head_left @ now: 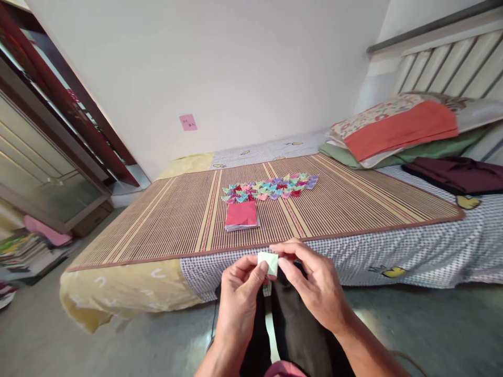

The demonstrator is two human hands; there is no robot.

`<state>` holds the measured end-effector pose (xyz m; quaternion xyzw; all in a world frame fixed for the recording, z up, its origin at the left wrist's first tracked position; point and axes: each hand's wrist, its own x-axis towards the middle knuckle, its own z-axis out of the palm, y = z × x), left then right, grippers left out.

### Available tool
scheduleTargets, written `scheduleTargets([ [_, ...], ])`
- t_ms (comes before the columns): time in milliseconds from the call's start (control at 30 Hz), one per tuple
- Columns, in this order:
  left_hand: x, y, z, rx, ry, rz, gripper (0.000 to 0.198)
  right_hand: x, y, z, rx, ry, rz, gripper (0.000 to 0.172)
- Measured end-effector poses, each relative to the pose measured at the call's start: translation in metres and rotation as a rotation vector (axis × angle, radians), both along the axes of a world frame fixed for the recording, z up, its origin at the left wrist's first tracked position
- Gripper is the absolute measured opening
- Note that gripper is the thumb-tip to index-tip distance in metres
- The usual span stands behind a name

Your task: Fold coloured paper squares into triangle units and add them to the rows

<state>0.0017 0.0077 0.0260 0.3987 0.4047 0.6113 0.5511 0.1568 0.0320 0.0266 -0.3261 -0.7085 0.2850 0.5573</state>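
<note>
Between my hands, above my lap, is a small folded square of pale green paper (270, 262). My left hand (241, 288) pinches it with the thumb flat on its face. The thumb and forefinger of my right hand (314, 285) are at the paper's right edge; whether they grip it or only touch it I cannot tell. On the bamboo mat beyond lies a stack of square paper sheets (241, 215), the top one pinkish red. Behind that stack stand rows of small folded paper pieces (271, 187) in many colours.
The striped bamboo mat (176, 209) covers a bed against a white wall. Pillows (401, 128) and a folded dark maroon cloth (456, 174) lie at the bed's right end. A pink paper note (187, 122) is on the wall. Books (27, 254) are piled at far left.
</note>
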Motion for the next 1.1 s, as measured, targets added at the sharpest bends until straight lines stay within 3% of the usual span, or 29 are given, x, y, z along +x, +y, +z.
scheduleTargets([
  [67,0.0,0.0,-0.001,0.003,0.003,0.017,0.024,-0.002,0.0,0.0,-0.059,0.019,-0.009,0.01],
  [267,0.003,0.002,-0.004,-0.033,-0.041,-0.005,0.026,-0.008,-0.001,-0.004,-0.126,0.071,-0.04,0.014],
  [367,0.001,0.002,-0.004,-0.037,0.032,-0.006,0.029,-0.009,0.0,-0.006,-0.041,0.05,-0.055,0.01],
  [600,-0.004,-0.003,0.001,0.034,0.368,0.094,0.042,-0.011,0.003,-0.011,0.242,-0.071,-0.102,0.026],
  [867,-0.001,-0.009,0.004,0.109,0.573,0.178,0.043,-0.014,0.002,-0.02,0.395,-0.209,-0.194,0.029],
  [967,-0.003,-0.007,0.005,0.079,0.528,0.133,0.042,-0.015,-0.001,-0.016,0.3,-0.151,-0.168,0.024],
  [1100,-0.006,-0.004,0.006,0.057,0.472,0.03,0.039,-0.012,-0.003,-0.006,-0.043,0.019,-0.011,0.016],
])
